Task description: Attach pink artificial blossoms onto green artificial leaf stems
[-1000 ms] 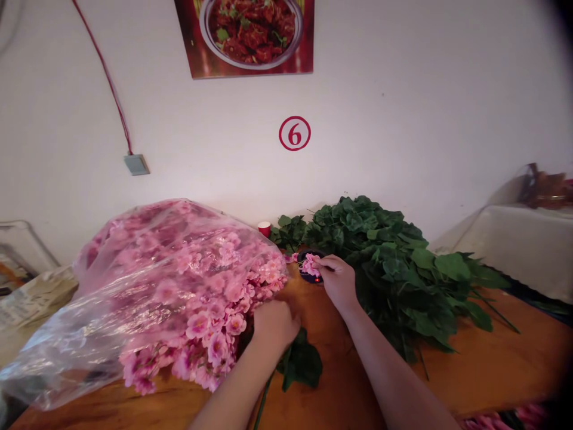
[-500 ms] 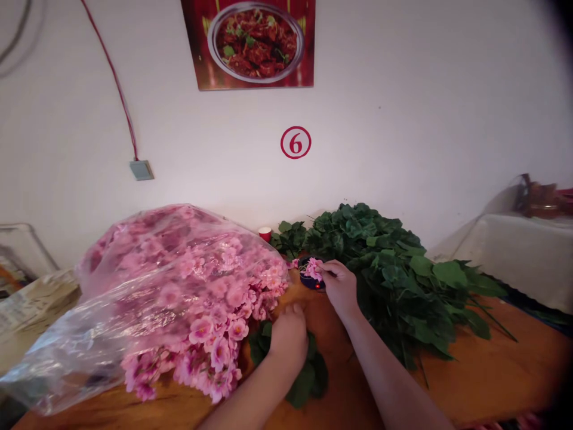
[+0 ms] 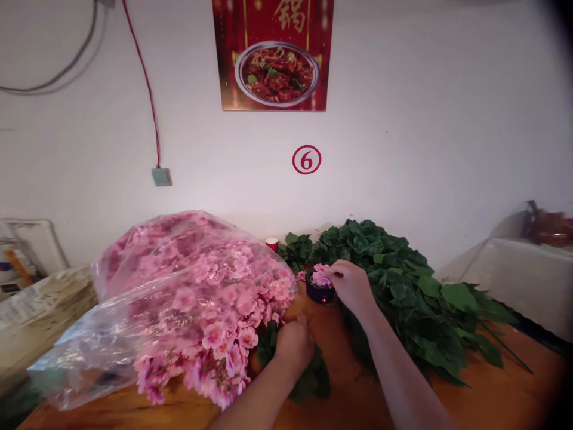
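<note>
My right hand [image 3: 351,285] pinches a small pink flower [image 3: 321,275] over a round dark blue device [image 3: 319,292] with a red light on its side. Nearer to me, my left hand [image 3: 294,343] is closed over a sprig of green leaves [image 3: 313,379], whose leaves stick out on both sides of it; the fingertips hide the exact grip. Left of my hands lies a heap of pink blossoms [image 3: 224,358], partly inside a clear plastic bag [image 3: 147,286]. A large pile of green leaves [image 3: 403,298] lies to the right.
A red cup [image 3: 271,243] stands at the back of the wooden table [image 3: 514,370], by the wall. Papers [image 3: 45,298] lie at the left. At the far right is a pale covered surface [image 3: 532,280] with brownish items on it.
The view has shifted, so the scene sits lower and further right. My right hand still holds the flower at the blue device, and more of the device's side shows. My left hand stays over the leaves.
</note>
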Motion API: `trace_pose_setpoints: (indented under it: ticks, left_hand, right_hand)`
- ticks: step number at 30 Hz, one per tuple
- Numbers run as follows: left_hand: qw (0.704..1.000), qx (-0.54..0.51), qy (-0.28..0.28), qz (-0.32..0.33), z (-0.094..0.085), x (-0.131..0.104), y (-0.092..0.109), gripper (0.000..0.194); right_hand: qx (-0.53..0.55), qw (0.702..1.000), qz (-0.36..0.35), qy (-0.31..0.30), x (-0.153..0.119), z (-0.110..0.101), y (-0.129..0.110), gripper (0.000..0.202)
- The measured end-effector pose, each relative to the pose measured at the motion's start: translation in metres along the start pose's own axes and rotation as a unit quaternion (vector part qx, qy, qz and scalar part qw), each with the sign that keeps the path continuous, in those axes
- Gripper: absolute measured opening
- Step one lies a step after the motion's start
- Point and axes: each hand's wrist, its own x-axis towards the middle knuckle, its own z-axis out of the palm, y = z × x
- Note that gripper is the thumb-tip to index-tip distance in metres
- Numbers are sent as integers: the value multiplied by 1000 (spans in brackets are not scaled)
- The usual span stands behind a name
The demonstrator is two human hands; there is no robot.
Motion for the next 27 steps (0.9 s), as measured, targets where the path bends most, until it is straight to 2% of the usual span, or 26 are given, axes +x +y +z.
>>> trace_pose_setpoints:
  ticks: [2,5,9,14,19,27]
  left_hand:
    - [999,-13,23,19,1,0,-2,34]
    - [999,-17,31,23,3,2,-5,36]
    - [1000,-8,17,7,5,5,-6,29]
    - [1000,4,4,-12,5,6,-5,25]
    - [1000,-8,14,-5,6,7,-7,25]
    - [1000,-11,2,-15,5,7,-7,27]
  right_hand:
    - [-65,996,-13,-63,20,-4,3,24]
    - [-136,982,32,-124,42,3,14,23]
    - [-182,967,98,-149,53,23,29,19]
    - [-197,949,160,-188,52,44,39,14]
    - [-193,951,173,-169,49,51,45,17]
    - [-151,967,168,-122,46,54,55,20]
